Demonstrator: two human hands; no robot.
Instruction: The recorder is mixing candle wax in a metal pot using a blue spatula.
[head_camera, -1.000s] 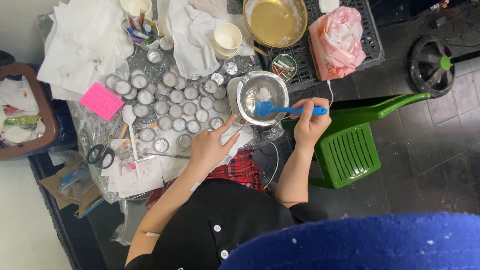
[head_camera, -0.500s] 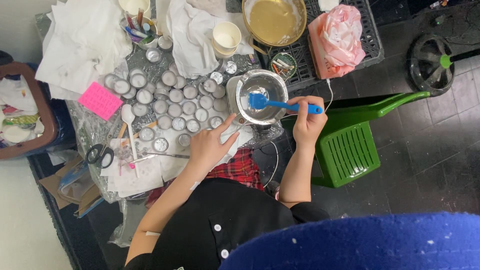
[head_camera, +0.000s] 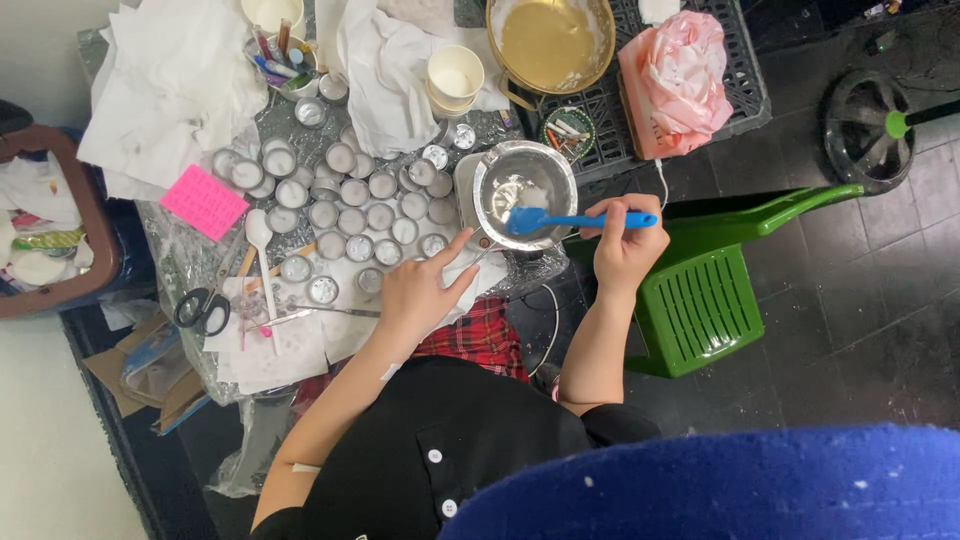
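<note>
The bowl (head_camera: 524, 193) was shiny metal, the spatula (head_camera: 575, 220) smooth blue plastic, the stool (head_camera: 705, 290) glossy green plastic.

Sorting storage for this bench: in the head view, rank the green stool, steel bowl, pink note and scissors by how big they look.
Largest to smallest:
1. green stool
2. steel bowl, with the blue spatula in it
3. pink note
4. scissors
The note and scissors look close; the stool stands lower, farther from the camera.

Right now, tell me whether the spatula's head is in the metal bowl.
In: the blue spatula, held by the right hand, has its head inside the metal bowl.
</note>
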